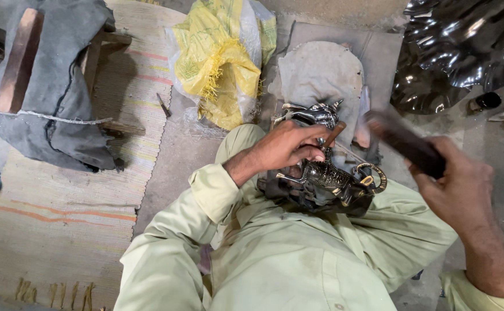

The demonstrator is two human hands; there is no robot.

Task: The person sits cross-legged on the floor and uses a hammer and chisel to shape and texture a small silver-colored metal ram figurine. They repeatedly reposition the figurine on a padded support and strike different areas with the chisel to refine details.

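Metal animal figurine [326, 175] sits centre frame on the person's lap, left hand [289, 147] on top of it. Right hand [456, 187] at right, gripping a hammer [404, 144] up and right of the figurine. Woven sack [223, 57] top centre, sheet-metal piece [459, 49] upper right. Wooden stool [50, 80] under a cloth upper left, on a rug [62, 219] filling the left side.

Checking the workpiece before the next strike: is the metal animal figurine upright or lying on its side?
On its side: the figurine lies across the lap, legs pointing sideways, left hand over it.

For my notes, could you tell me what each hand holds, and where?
Left hand pinches a small chisel against the metal figurine; right hand grips a dark mallet by its lower end.
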